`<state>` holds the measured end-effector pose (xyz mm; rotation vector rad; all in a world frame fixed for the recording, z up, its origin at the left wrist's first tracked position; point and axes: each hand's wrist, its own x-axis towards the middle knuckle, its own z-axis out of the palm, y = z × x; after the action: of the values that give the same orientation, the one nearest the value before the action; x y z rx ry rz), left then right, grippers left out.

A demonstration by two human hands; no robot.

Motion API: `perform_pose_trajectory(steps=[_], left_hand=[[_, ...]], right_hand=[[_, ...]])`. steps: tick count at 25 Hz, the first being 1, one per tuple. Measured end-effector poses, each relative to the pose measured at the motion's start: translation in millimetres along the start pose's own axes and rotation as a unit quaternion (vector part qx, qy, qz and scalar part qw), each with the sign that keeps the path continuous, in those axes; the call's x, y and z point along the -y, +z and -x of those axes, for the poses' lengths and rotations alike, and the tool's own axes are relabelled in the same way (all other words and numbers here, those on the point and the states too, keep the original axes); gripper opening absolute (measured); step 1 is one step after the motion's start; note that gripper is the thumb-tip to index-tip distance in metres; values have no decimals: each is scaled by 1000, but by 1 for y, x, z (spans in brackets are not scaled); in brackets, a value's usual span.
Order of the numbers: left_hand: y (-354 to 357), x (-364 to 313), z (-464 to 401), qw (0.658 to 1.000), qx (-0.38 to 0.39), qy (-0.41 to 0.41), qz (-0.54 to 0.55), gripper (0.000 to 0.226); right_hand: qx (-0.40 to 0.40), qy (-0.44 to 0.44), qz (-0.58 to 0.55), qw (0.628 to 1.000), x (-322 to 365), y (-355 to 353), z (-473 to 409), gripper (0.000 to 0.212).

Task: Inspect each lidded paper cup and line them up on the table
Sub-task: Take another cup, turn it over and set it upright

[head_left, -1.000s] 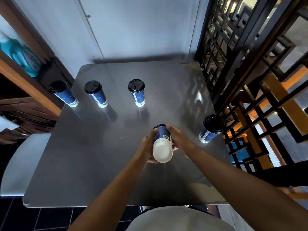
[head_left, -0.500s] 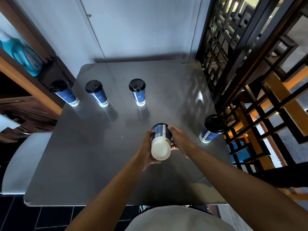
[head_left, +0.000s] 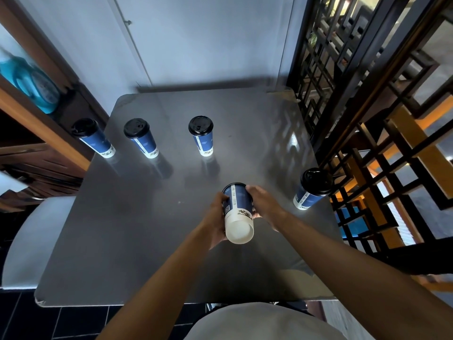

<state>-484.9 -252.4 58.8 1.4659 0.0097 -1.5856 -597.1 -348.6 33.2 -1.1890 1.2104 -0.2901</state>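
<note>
Head view, only camera. Surface: grey metal table (head_left: pixel 137 217), square with rounded corners, glossy, carries reflections of the cups and of the lattice. Far edge butts against a pale wall (head_left: pixel 208 38). Right side: black lattice screen (head_left: pixel 355 99) right at the table edge, orange-lit floor visible through it. Left side: dark wooden shelving (head_left: pixel 36 153) with a blurred teal object (head_left: pixel 31 84) on it. A pale seat (head_left: pixel 29 239) sits off the near-left corner, and dark tiled floor (head_left: pixel 61 322) shows below the near edge.

Three lidded blue cups stand upright in a row along the far-left part: left cup (head_left: pixel 94 139) at the table edge by the shelving, middle cup (head_left: pixel 142 139) near it, third cup (head_left: pixel 202 137) set further apart to the right. All have black lids. A fourth cup (head_left: pixel 311 190) stands upright at the right edge, hard against the lattice, well apart from the row.

Held cup (head_left: pixel 237 212): off the table, above the middle-near area, tipped so its white base faces the camera and its lid end points away. Lid hidden. Left hand (head_left: pixel 215 217) grips its left side with fingers wrapped around. Right hand (head_left: pixel 266 204) holds the right side, fingers curved over the wall. Both forearms reach in from the near edge, crossing over the table's near half.
</note>
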Motion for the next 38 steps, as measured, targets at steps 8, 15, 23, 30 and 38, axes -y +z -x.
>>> perform_pose_trajectory(steps=[8,15,23,30,38], left_hand=[[-19,-9,-17,989,-35,47,-138,53],[-11,-45,-44,969,-37,155,-191,43],[43,-116,-104,895,-85,321,-299,63],[77,-150,-190,861,-100,371,-334,60],[70,-145,-239,860,-110,369,-336,64]], right_hand=[[93,48,-105,989,9,-9,17,35],[82,-57,-44,994,27,-30,-14,35],[36,-68,99,992,112,-70,-105,84],[27,-107,209,972,130,-114,-196,95],[42,-155,229,960,103,-117,-244,88]])
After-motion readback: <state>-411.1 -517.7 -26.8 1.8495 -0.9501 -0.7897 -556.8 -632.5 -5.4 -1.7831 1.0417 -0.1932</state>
